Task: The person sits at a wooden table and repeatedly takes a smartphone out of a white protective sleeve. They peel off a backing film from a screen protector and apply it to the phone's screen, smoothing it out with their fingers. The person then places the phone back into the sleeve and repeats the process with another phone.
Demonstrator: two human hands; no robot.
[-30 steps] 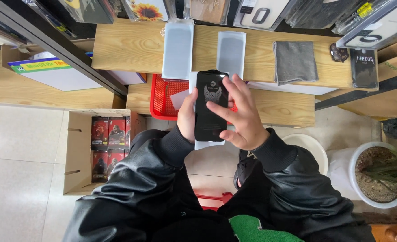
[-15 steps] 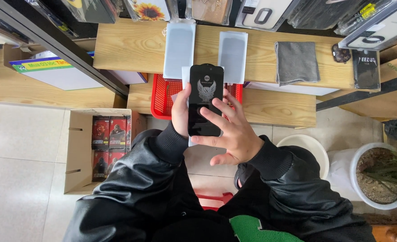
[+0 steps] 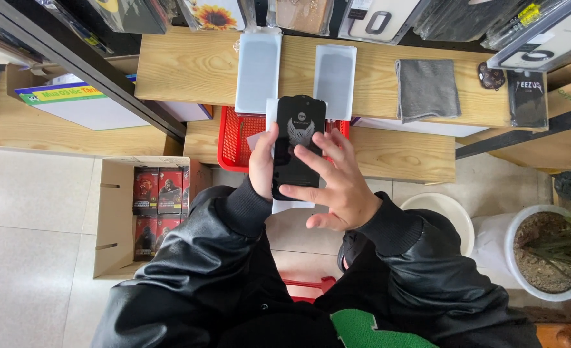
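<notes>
My left hand (image 3: 263, 161) grips the left edge of a flat black pack (image 3: 296, 138) with a white winged figure printed on it, backed by a white card. My right hand (image 3: 338, 183) rests its fingertips on the pack's right and lower face, fingers spread. Both hands hover over a red mesh basket (image 3: 234, 138) on the lower wooden shelf. Two pale translucent sheets (image 3: 258, 71) (image 3: 335, 80) lie side by side on the upper wooden counter (image 3: 189, 64), just beyond the pack.
A grey cloth (image 3: 427, 89) and a small black packet (image 3: 527, 98) lie on the counter's right. A cardboard box (image 3: 115, 219) of red-and-black packs stands on the floor at left. A white bucket (image 3: 443, 212) and a potted plant (image 3: 550, 258) stand at right.
The black pack has risen away from my body toward the counter. My right hand slid from covering its middle down to its lower right edge, fingers spreading.
</notes>
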